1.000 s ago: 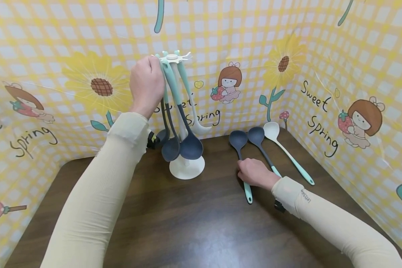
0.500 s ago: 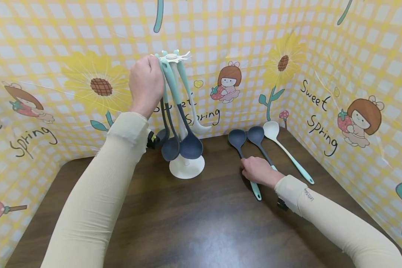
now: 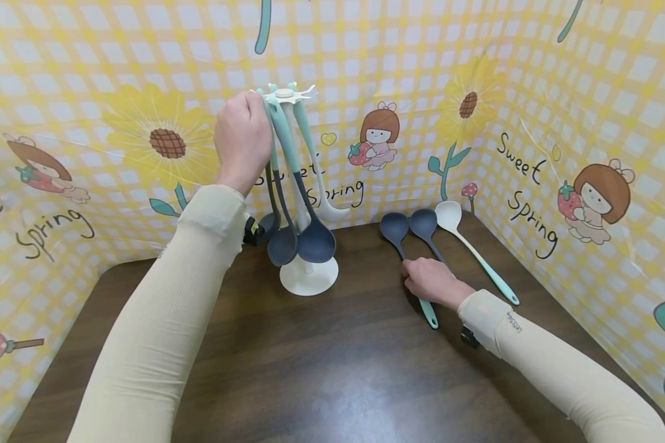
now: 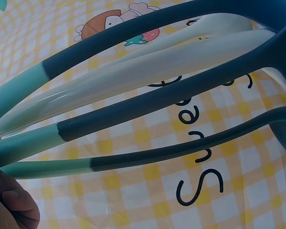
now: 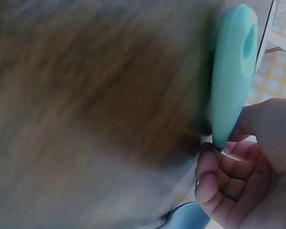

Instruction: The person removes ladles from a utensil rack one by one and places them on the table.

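A white utensil stand (image 3: 309, 280) holds several hanging ladles with mint-green handles. At its top my left hand (image 3: 242, 138) is curled against the handle of the leftmost hanging dark ladle (image 4: 181, 150); most of its fingers are hidden in the head view. On the right side of the table, my right hand (image 3: 433, 282) pinches the handle of a dark grey ladle (image 3: 394, 226) lying there. In the right wrist view that ladle's mint handle end (image 5: 231, 71) sticks out past the thumb and curled fingers.
Beside the pinched ladle lie a second dark grey ladle (image 3: 423, 223) and a white ladle (image 3: 479, 255) with a mint handle. The brown wooden table (image 3: 321, 369) meets patterned cloth walls (image 3: 410, 55) at the back and sides.
My right hand has shifted slightly right and away, swinging the dark ladle's handle end to the right, nearer the second ladle. My left hand has stayed at the stand's top.
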Available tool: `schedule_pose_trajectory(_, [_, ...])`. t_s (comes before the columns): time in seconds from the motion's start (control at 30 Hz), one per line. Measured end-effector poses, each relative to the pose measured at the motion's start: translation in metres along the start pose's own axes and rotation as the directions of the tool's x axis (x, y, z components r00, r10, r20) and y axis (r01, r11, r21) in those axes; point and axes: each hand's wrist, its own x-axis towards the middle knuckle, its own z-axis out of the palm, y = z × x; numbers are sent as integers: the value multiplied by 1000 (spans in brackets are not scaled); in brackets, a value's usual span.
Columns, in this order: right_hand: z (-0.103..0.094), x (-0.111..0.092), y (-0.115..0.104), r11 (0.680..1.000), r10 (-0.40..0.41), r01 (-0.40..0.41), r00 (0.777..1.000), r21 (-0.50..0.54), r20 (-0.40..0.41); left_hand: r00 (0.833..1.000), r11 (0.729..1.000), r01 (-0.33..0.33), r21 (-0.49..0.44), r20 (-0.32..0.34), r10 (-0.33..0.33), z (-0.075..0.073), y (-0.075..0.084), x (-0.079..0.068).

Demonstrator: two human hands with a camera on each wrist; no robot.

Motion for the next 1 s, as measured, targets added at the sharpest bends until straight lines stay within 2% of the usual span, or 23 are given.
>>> schedule_pose_trajectory(0.47, [-3, -2, 1, 1000, -2, 2, 1000, 1, 9, 1000, 1000, -4, 2, 1, 4, -1, 1, -1])
schedule_pose_trajectory(0.7, [-2, -4, -1, 999, 8, -9, 999, -32, -31, 1000, 1000, 12, -5, 3, -12, -2, 1, -1])
schedule_pose_trajectory(0.77, [-2, -7, -2, 998, 7, -11, 998, -59, -64, 1000, 1000, 16, -11, 7, -16, -2, 1, -1])
schedule_pose_trajectory(0.87, [-2, -8, -5, 992, -33, 10, 984, -128, -175, 1000, 1000, 15, -13, 7, -15, -1, 2, -1])
schedule_pose_trajectory(1.0, [-4, -6, -13, 977, -124, 54, 930, -205, -346, 1000, 1000, 11, -9, 3, -11, -1, 2, -2])
